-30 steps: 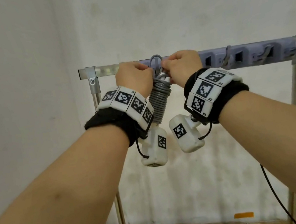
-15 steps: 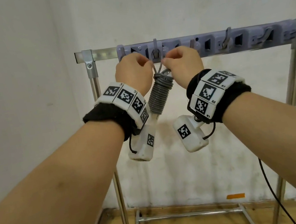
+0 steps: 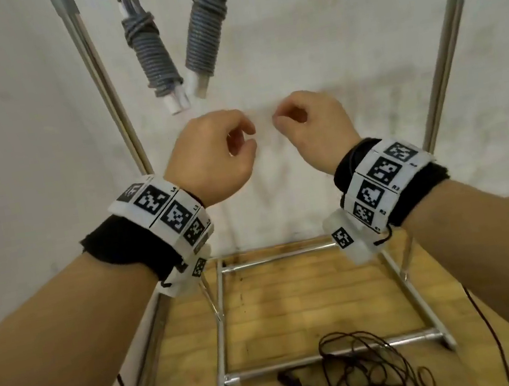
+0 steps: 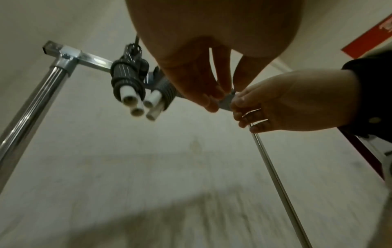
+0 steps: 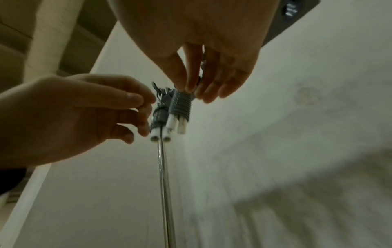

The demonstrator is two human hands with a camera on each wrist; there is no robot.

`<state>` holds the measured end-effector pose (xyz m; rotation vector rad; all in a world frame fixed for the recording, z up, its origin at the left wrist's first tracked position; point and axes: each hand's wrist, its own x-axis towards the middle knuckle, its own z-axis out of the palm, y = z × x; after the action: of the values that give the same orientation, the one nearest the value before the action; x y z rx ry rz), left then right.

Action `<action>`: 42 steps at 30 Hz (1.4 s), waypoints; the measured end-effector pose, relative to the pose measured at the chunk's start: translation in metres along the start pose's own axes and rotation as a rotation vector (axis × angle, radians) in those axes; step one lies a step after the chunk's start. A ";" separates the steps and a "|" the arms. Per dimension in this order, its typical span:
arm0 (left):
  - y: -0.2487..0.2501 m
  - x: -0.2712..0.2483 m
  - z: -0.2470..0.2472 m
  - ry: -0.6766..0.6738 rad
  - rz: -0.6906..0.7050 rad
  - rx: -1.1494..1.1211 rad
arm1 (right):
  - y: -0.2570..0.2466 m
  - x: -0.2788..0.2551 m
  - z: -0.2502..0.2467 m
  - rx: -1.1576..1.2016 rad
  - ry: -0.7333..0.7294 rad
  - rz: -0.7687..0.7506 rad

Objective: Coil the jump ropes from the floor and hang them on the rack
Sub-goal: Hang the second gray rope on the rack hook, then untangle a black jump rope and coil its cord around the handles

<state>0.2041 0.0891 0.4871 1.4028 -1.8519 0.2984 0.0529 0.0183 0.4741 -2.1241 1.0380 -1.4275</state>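
Note:
Two coiled grey jump ropes with white handle ends hang from the top of the rack, the left coil beside the right coil. They also show in the left wrist view and in the right wrist view. Below them, my left hand and right hand hover side by side with loosely curled fingers, holding nothing and clear of the coils. A loose black jump rope lies tangled on the wooden floor at the rack's base.
The rack's metal posts stand at the left and right, and its base bars frame the floor beneath. A white wall is close behind. Thin black cables trail on the floor along both sides.
Both hands have let go of the coiled grey rope at the hook and dropped well below it; the coil now hangs beside the other. The view has tilted down to the floor.

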 end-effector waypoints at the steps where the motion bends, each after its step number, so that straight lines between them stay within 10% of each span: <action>1: 0.000 -0.013 0.009 -0.080 -0.011 0.019 | 0.012 -0.015 0.001 -0.022 -0.062 0.033; 8: -0.012 -0.098 0.076 -0.531 -0.112 0.134 | 0.077 -0.104 0.016 -0.257 -0.453 0.111; 27: -0.046 -0.252 0.349 -1.022 -0.187 -0.082 | 0.324 -0.282 0.076 -0.661 -1.205 0.625; 37: -0.047 -0.333 0.471 -1.272 -0.349 -0.221 | 0.426 -0.360 0.096 -0.705 -1.350 0.740; 42: -0.044 -0.358 0.496 -1.235 -0.447 -0.292 | 0.435 -0.370 0.097 -0.643 -1.126 0.619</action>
<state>0.0582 0.0301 -0.1057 1.8915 -2.1979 -1.2761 -0.0965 0.0020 -0.0853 -2.1233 1.4778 0.4611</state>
